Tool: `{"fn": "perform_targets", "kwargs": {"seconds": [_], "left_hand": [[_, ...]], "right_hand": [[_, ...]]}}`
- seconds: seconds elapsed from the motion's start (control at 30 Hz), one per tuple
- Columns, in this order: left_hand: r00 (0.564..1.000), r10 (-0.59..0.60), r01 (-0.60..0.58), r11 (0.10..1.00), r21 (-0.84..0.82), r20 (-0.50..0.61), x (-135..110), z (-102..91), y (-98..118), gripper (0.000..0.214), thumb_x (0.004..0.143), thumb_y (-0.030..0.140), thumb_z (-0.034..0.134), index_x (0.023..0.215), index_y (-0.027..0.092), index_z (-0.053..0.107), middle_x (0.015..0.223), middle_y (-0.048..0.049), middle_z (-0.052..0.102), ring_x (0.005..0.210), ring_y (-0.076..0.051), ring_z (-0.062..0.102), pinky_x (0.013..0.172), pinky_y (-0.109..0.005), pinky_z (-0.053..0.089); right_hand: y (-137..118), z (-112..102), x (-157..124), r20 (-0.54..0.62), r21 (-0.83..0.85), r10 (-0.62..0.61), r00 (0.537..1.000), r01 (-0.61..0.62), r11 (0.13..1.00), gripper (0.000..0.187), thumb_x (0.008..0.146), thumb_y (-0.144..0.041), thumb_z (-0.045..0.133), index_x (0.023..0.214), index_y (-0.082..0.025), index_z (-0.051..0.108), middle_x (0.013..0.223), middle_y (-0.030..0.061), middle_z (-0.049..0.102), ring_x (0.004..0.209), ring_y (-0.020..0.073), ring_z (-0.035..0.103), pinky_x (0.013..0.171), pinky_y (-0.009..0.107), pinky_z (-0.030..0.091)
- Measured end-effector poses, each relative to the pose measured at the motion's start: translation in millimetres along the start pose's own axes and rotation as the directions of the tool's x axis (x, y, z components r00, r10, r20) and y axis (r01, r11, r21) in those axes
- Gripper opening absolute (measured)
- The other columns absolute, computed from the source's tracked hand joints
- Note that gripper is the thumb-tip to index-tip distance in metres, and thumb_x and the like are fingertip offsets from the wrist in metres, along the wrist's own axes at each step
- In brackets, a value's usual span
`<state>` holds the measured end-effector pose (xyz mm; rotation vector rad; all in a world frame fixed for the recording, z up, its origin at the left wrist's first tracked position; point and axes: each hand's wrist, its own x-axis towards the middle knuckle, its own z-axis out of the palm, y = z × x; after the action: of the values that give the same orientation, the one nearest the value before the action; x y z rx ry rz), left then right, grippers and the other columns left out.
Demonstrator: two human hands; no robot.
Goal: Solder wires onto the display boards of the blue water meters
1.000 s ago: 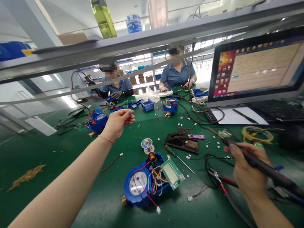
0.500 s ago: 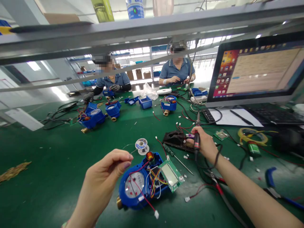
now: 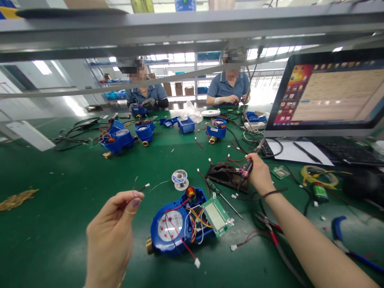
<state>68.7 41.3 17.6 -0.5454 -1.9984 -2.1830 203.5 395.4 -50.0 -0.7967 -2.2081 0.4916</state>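
Note:
My left hand (image 3: 109, 232) is closed in a pinch, left of an open blue water meter (image 3: 162, 224). A thin silvery strand stands up from its fingertips, and a short dark-red lead with a white connector (image 3: 147, 185) shows right beside them. Whether both are in the pinch, I cannot tell. My right hand (image 3: 260, 176) is wrapped round a soldering iron (image 3: 247, 170), its tip pointing away to the upper right. Below the iron lies a dark soldering-iron stand (image 3: 225, 176). A solder spool (image 3: 180, 180) stands behind the meter, whose wired green circuit board (image 3: 218, 216) hangs over its right side.
Near my right forearm lie red-handled pliers (image 3: 273, 236) and blue-handled cutters (image 3: 340, 236). A screwdriver (image 3: 229, 205) rests beside the meter. More blue meters (image 3: 118, 140) stand farther back. A monitor (image 3: 330, 88) fills the right side; two people sit opposite, under a shelf beam.
My left hand has moved left, away from the meter and spool. My right hand has shifted slightly right, tilting the soldering iron from nearly upright to slanting.

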Motion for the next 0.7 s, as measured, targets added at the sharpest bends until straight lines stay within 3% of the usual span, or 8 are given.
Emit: {"fn": "perform_targets", "kwargs": {"seconds": [0.13, 0.27, 0.37, 0.47, 0.57, 0.67, 0.7], "left_hand": [[1.0, 0.029, -0.028, 0.988, -0.151, 0.002, 23, 8.9, 6, 0.01, 0.068, 0.023, 0.073, 0.073, 0.021, 0.065, 0.073, 0.0051, 0.064, 0.075, -0.009, 0.058, 0.077, -0.02, 0.047], [0.98, -0.039, 0.069, 0.986, -0.152, 0.195, 39, 21.7, 7, 0.012, 0.067, 0.024, 0.071, 0.073, 0.018, 0.063, 0.068, 0.0037, 0.062, 0.066, -0.009, 0.057, 0.066, -0.021, 0.046], [0.946, -0.037, 0.071, 0.993, -0.096, 0.322, 68, 45.5, 1, 0.009, 0.069, 0.021, 0.069, 0.072, 0.015, 0.063, 0.066, 0.0011, 0.061, 0.064, -0.01, 0.056, 0.064, -0.024, 0.045], [0.925, 0.066, -0.033, 0.995, -0.094, 0.375, 109, 82.0, 2, 0.008, 0.068, 0.013, 0.068, 0.066, 0.016, 0.061, 0.064, 0.0031, 0.058, 0.064, -0.008, 0.052, 0.069, -0.022, 0.043], [0.86, 0.138, -0.075, 0.986, -0.146, 0.491, 131, 117.4, 22, 0.013, 0.069, 0.011, 0.068, 0.064, 0.016, 0.057, 0.064, 0.0033, 0.056, 0.065, -0.009, 0.052, 0.073, -0.024, 0.044], [0.751, 0.159, 0.0, 0.971, -0.241, 0.641, 109, 133.8, 57, 0.015, 0.076, 0.023, 0.065, 0.071, 0.018, 0.051, 0.065, 0.0035, 0.054, 0.067, -0.01, 0.056, 0.075, -0.028, 0.047], [0.68, 0.146, 0.136, 0.938, -0.319, 0.718, 94, 133.1, 68, 0.016, 0.078, 0.024, 0.064, 0.072, 0.019, 0.05, 0.064, 0.004, 0.052, 0.067, -0.01, 0.056, 0.074, -0.028, 0.048]], "right_hand": [[6, -30, 6, -0.161, 0.163, 0.081, 0.984, -0.055, 0.985, 0.028, 0.085, -0.037, 0.059, 0.098, -0.014, 0.054, 0.085, 0.0022, 0.056, 0.076, 0.0158, 0.056, 0.073, 0.036, 0.048], [-18, -49, -12, -0.274, 0.504, 0.121, 0.954, 0.035, 0.863, 0.034, 0.08, -0.041, 0.062, 0.101, -0.02, 0.045, 0.085, 0.003, 0.062, 0.073, 0.0182, 0.063, 0.074, 0.037, 0.05], [-47, -59, -31, -0.343, 0.686, 0.172, 0.923, 0.122, 0.717, 0.026, 0.084, -0.04, 0.054, 0.098, -0.022, 0.041, 0.079, 0.0028, 0.064, 0.066, 0.02, 0.065, 0.063, 0.035, 0.051], [-72, -71, -47, -0.389, 0.747, 0.189, 0.902, 0.188, 0.637, 0.029, 0.08, -0.041, 0.059, 0.096, -0.023, 0.043, 0.076, 0.0028, 0.065, 0.062, 0.0204, 0.064, 0.054, 0.03, 0.049], [-83, -83, -58, -0.447, 0.748, 0.189, 0.874, 0.25, 0.615, 0.038, 0.075, -0.053, 0.061, 0.096, -0.025, 0.047, 0.072, -0.0005, 0.065, 0.06, 0.0218, 0.063, 0.048, 0.032, 0.049], [-81, -95, -66, -0.517, 0.714, 0.246, 0.82, 0.255, 0.652, 0.049, 0.069, -0.068, 0.059, 0.098, -0.028, 0.054, 0.06, -0.0038, 0.061, 0.048, 0.022, 0.056, 0.038, 0.034, 0.045], [-78, -99, -70, -0.526, 0.71, 0.284, 0.802, 0.229, 0.666, 0.052, 0.067, -0.071, 0.059, 0.098, -0.029, 0.056, 0.057, -0.0036, 0.059, 0.045, 0.0217, 0.053, 0.036, 0.034, 0.042]]}}
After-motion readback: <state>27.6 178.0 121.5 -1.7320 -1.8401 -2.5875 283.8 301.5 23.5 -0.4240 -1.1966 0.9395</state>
